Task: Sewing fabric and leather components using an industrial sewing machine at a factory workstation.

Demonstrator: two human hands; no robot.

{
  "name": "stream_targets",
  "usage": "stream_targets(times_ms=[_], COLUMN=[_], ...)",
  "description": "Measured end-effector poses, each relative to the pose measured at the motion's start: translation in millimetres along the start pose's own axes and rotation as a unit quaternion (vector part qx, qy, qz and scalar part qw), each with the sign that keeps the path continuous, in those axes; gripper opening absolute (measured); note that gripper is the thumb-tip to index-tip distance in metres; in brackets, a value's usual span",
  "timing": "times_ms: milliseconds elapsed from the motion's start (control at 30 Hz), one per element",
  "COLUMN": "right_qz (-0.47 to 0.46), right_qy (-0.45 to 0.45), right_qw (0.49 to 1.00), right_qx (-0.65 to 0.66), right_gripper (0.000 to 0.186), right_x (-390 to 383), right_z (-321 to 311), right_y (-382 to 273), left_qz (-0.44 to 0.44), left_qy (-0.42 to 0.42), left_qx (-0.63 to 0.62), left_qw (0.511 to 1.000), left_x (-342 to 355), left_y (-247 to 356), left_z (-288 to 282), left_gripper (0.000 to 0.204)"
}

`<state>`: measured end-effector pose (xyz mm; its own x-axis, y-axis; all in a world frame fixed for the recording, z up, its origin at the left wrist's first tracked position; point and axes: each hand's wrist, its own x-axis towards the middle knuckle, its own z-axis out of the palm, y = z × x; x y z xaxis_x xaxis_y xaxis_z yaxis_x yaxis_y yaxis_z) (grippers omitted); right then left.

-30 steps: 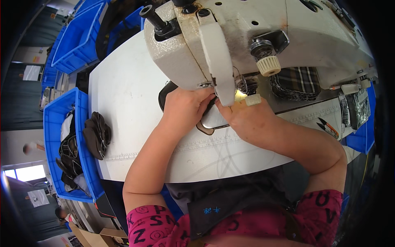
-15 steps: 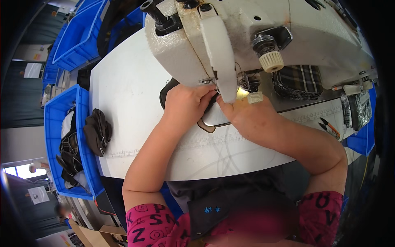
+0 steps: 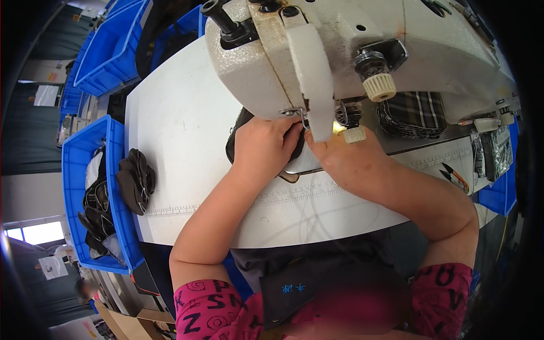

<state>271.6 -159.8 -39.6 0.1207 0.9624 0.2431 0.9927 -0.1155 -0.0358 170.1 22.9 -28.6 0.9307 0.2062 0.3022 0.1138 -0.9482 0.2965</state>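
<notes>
1. Left hand (image 3: 263,141): thumb and forefinger look pinched on the dark, curved-edged fabric piece (image 3: 240,122) beneath them; right hand (image 3: 351,157): fingertips hidden, grip unclear.
2. Best keep fabric flat, fingertips clear of the white metal sewing-machine head (image 3: 249,85).
3. Room: white tabletop (image 3: 175,113) left of the fingers; dark plaid fabric stack (image 3: 412,116) limits their right.

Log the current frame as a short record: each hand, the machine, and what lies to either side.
Left hand: on a dark fabric piece, fingertips close under the machine head; grip unclear
Right hand: beside the left hand, near a small light, partly hidden by the machine; grip unclear
Machine: white sewing machine above both hands
Left side: dark brown pieces beside a filled blue bin
Right side: stacked plaid pieces; orange-handled snips nearer the right forearm
</notes>
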Motion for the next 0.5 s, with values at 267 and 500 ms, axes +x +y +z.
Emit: stream_targets(times_ms=[267,500], right_qz=[0.021,0.002], right_qy=[0.004,-0.062], right_qw=[0.999,0.993], right_qx=[0.031,0.101], right_gripper=[0.051,0.041], right_x=[-4,-5], right_z=[-9,-25], right_y=[1,19], left_qz=[-0.054,-0.036], left_qy=[-0.105,-0.204], left_qx=[-0.146,-0.158], left_qw=[0.982,0.966], left_x=[-8,-14], left_y=[2,10], left_z=[-24,-33], left_gripper=[0.044,0.071])
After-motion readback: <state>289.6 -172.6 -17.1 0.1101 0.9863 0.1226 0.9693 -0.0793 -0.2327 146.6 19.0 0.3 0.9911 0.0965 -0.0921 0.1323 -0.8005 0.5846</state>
